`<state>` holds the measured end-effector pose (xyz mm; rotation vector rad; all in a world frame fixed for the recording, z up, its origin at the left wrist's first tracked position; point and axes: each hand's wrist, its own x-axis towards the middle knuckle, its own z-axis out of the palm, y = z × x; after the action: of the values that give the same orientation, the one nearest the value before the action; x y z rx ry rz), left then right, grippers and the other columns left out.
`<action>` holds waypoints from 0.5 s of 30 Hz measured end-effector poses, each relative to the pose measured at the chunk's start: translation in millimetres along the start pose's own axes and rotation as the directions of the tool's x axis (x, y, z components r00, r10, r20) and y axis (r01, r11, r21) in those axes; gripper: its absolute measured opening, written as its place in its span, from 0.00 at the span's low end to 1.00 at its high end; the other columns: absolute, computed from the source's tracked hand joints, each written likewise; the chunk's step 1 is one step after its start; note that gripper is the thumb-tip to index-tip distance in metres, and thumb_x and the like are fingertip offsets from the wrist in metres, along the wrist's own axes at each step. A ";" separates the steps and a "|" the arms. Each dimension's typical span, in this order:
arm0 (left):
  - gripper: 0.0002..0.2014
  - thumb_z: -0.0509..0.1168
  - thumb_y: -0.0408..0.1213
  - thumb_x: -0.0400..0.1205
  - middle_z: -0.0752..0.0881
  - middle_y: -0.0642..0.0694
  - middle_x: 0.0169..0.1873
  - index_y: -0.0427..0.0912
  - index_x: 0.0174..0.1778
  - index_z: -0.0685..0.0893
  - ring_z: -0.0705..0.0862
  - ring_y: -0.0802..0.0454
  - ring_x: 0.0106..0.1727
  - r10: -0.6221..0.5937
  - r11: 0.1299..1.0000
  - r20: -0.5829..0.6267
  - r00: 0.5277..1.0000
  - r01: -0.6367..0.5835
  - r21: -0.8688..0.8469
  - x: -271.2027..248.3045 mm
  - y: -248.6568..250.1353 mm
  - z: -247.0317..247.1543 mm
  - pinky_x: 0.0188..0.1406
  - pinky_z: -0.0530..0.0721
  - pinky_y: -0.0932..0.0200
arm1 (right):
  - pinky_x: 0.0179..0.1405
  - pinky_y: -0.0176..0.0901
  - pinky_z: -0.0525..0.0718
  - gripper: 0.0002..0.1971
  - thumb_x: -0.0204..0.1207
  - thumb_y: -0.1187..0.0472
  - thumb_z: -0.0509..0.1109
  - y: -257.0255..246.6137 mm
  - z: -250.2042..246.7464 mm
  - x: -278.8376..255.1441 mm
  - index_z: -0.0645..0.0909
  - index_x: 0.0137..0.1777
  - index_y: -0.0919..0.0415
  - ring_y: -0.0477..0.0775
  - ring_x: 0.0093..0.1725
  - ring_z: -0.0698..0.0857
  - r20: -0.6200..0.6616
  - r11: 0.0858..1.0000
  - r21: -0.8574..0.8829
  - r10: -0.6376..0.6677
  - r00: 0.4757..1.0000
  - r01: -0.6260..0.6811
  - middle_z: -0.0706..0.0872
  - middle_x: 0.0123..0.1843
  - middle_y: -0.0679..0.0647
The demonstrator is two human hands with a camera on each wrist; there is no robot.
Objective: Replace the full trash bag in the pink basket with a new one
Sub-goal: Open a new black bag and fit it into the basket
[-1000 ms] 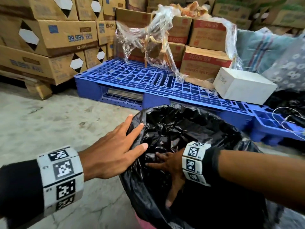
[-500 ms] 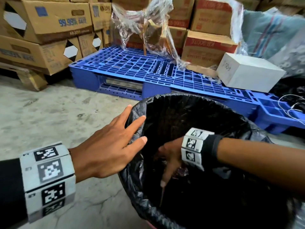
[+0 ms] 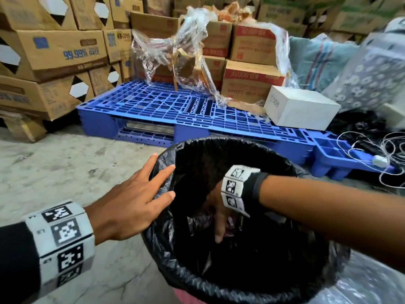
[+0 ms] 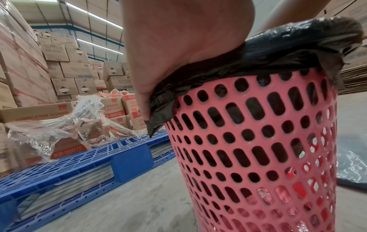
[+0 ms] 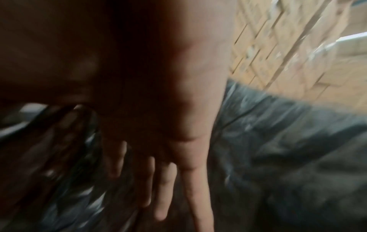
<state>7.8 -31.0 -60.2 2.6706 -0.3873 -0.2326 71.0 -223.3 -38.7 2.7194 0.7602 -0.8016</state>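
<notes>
A black trash bag (image 3: 230, 284) lines the pink perforated basket (image 4: 268, 157), its edge folded over the rim (image 4: 278, 53). My left hand (image 3: 135, 205) rests flat on the bag at the basket's left rim, fingers straight; in the left wrist view the left palm (image 4: 178, 47) presses the bag's folded edge. My right hand (image 3: 219, 220) reaches down inside the bag, fingers straight and pointing down. In the blurred right wrist view the right fingers (image 5: 164, 188) are spread against the black plastic (image 5: 288, 149). A bit of pink basket (image 3: 186, 297) shows at the bottom of the head view.
A blue plastic pallet (image 3: 175, 113) lies on the concrete floor just behind the basket. It carries cardboard boxes (image 3: 247, 84), crumpled clear wrap (image 3: 175, 53) and a white box (image 3: 300, 106). More cartons (image 3: 54, 53) are stacked at left; white cord (image 3: 372, 150) and sacks sit at right.
The bag has opened out and settled over the basket rim. My right hand has pushed deeper into the bag; my left hand has stayed on the left rim.
</notes>
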 end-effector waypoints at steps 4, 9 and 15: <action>0.35 0.45 0.67 0.75 0.32 0.58 0.81 0.66 0.79 0.45 0.47 0.53 0.83 0.009 1.000 -0.018 1.000 -0.009 -0.020 2.3 -1.6 1.2 0.80 0.57 0.52 | 0.72 0.56 0.75 0.46 0.60 0.37 0.77 28.9 -19.7 -14.1 0.65 0.77 0.47 0.56 0.72 0.76 0.108 0.996 -0.070 0.060 0.992 -0.053 0.73 0.77 0.52; 0.31 0.54 0.57 0.81 0.38 0.56 0.83 0.62 0.79 0.52 0.52 0.49 0.83 0.024 0.995 -0.086 0.996 -0.032 -0.092 5.2 -4.8 6.0 0.78 0.59 0.50 | 0.81 0.56 0.60 0.44 0.70 0.36 0.67 80.3 -0.5 -99.0 0.47 0.81 0.44 0.56 0.82 0.59 -0.305 0.969 0.193 0.207 0.929 -0.152 0.55 0.85 0.55; 0.30 0.57 0.54 0.81 0.40 0.52 0.83 0.58 0.79 0.56 0.53 0.46 0.83 0.041 0.992 -0.100 0.994 -0.053 -0.118 7.0 -1.9 6.6 0.78 0.60 0.49 | 0.73 0.25 0.48 0.49 0.68 0.30 0.59 87.7 92.7 -148.4 0.42 0.82 0.52 0.38 0.77 0.55 -0.339 0.789 0.587 0.442 0.830 -0.180 0.53 0.83 0.49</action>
<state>13.4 -34.1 -67.7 2.5393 -0.3924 -0.1071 -30.7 -390.2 -29.3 3.4803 0.1014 -0.3001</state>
